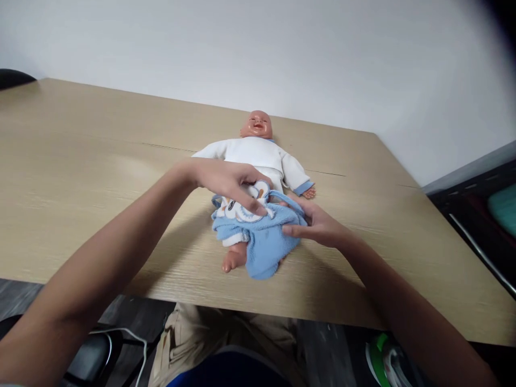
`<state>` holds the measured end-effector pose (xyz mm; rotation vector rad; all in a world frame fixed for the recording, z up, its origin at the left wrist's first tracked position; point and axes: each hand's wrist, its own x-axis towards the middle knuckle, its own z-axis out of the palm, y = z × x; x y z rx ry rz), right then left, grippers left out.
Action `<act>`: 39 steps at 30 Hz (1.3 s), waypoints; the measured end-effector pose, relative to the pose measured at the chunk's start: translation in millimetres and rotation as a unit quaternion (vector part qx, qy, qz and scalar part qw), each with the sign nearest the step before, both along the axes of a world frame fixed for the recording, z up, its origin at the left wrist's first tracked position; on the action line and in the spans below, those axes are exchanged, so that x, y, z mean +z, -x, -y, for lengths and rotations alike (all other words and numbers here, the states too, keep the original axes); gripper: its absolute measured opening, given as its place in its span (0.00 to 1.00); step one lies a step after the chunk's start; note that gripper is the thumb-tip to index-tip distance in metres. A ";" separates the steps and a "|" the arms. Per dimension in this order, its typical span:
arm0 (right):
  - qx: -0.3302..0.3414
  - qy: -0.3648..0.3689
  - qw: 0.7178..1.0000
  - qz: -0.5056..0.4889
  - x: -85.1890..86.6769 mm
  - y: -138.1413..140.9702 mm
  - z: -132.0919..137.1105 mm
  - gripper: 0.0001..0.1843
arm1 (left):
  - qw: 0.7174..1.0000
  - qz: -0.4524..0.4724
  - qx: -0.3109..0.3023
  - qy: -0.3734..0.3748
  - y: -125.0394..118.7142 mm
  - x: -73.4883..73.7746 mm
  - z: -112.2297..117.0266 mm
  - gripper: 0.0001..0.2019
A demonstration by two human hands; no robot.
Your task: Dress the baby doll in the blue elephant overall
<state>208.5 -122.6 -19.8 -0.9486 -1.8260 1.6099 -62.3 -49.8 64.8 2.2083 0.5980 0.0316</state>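
A baby doll (pixel 258 126) lies on its back on the table, head away from me, in a white long-sleeved top (pixel 252 151) with blue cuffs. Blue fleecy overalls (pixel 266 252) with a white animal-face bib are around its legs, below the waist. One bare foot (pixel 234 259) sticks out of the nearer leg opening; the other foot is mostly covered by fabric. From above, my left hand (pixel 231 180) grips the bib between thumb and fingers. At the right side, my right hand (pixel 312 223) holds the overalls' edge near a strap, its thumb on top and its fingertips partly hidden.
The wooden table (pixel 100 129) extends to both sides, its back edge near a pale wall (pixel 242 54). A dark shelf with teal fabric (pixel 503 209) stands at the right. Below the front edge are a chair (pixel 91 355), a white cable and a green-rimmed item (pixel 379 360).
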 end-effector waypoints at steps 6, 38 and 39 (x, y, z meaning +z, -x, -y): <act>0.030 0.000 0.999 -0.011 9.2 -3.9 9.7 0.15 | 0.991 0.093 0.017 0.097 -15.6 -28.8 -14.8 0.17; 0.079 0.059 0.995 -0.002 13.5 -10.9 9.8 0.28 | 0.979 0.079 0.007 0.188 -4.7 -47.2 -8.0 0.27; 0.119 0.051 0.991 0.013 15.0 -12.7 9.9 0.30 | 0.978 0.068 -0.020 0.195 -4.9 -46.9 -7.9 0.25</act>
